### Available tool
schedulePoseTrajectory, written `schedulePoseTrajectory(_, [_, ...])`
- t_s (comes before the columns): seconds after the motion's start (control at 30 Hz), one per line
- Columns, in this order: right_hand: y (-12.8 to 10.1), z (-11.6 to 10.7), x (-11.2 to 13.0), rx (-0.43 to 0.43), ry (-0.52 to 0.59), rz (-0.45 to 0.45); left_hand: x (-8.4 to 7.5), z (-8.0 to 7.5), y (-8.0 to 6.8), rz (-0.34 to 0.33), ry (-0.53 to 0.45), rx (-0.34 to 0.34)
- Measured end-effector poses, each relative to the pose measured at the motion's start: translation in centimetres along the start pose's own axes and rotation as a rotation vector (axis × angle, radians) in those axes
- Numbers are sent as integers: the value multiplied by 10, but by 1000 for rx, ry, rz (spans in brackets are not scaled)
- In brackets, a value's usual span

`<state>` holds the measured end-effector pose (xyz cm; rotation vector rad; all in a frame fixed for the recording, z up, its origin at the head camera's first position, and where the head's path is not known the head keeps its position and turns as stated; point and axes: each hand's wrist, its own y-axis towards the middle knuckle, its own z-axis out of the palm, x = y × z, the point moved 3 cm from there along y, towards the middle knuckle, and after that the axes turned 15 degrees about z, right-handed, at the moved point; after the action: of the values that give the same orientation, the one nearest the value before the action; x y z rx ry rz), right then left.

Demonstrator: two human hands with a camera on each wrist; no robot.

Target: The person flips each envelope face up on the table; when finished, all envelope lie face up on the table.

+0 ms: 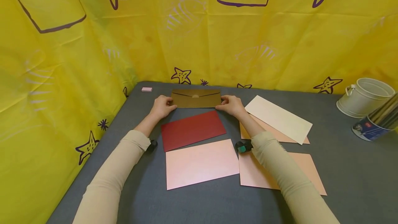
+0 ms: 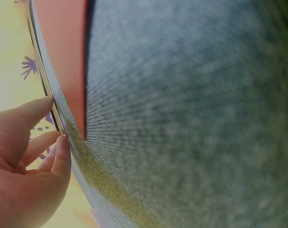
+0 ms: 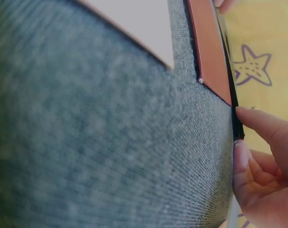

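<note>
A small pink eraser-like block lies far left on the grey felt table. The left hand and right hand each pinch an end of the flat gold paper envelope, which lies at the far edge. Just nearer lies a dark red envelope.

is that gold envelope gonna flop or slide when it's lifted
The gold envelope looks thin and flat, so probably light with slight flex. The left hand and right hand pinch its two ends, which should limit sag. On the grey felt-like table it likely won't slide much.
</note>
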<state>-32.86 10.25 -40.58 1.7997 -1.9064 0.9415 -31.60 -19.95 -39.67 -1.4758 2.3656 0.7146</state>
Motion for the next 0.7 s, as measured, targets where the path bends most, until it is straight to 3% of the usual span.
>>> schedulePoseTrajectory(0.27, [1,2,0,-9,-36,-6,-2,0,-1,63,33,-14])
schedulePoseTrajectory(0.7, [-1,3,0,-35,-51,-8,-2,0,-1,92,56,39])
